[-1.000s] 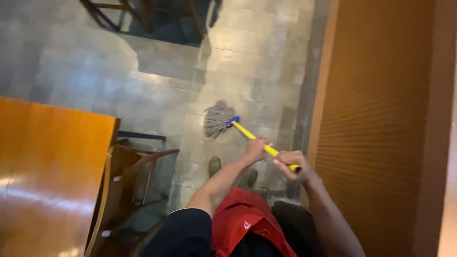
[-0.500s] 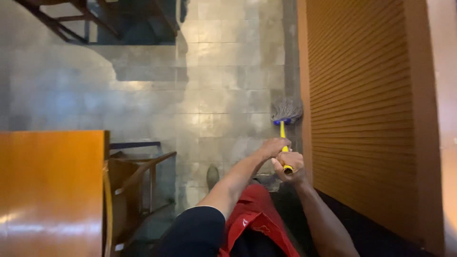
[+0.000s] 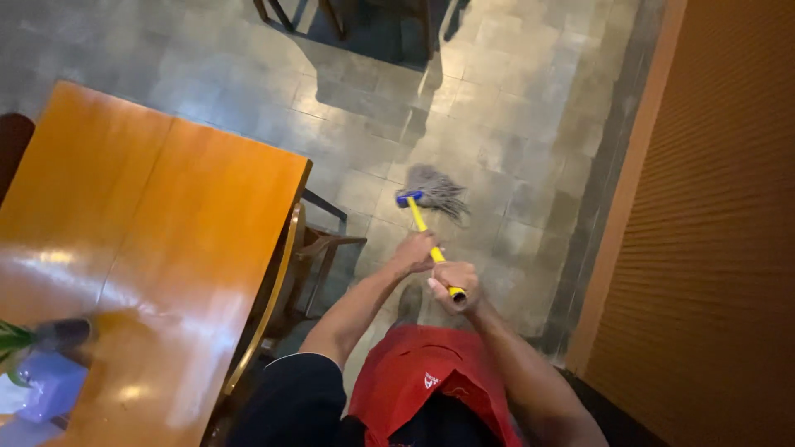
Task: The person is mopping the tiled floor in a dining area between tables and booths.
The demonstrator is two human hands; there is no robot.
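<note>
Both my hands grip a mop with a yellow handle (image 3: 424,229). My left hand (image 3: 414,252) is wrapped around the handle higher toward the head, and my right hand (image 3: 453,280) holds the handle's end just behind it. A blue collar joins the handle to the grey string mop head (image 3: 436,189), which lies on the grey tiled floor (image 3: 497,124) ahead of me, its strands trailing to the right. One of my shoes (image 3: 407,303) shows under my hands, above my red apron.
A glossy orange wooden table (image 3: 157,240) fills the left side, with a wooden chair (image 3: 310,257) tucked at its right edge. A ribbed orange wall (image 3: 720,240) runs down the right. Dark chair legs (image 3: 331,12) stand at the top. A small plant and blue item (image 3: 33,364) sit at bottom left.
The mop head has swung from the base of the right wall back to the left onto the open tiles. My view has turned left, showing more of the table.
</note>
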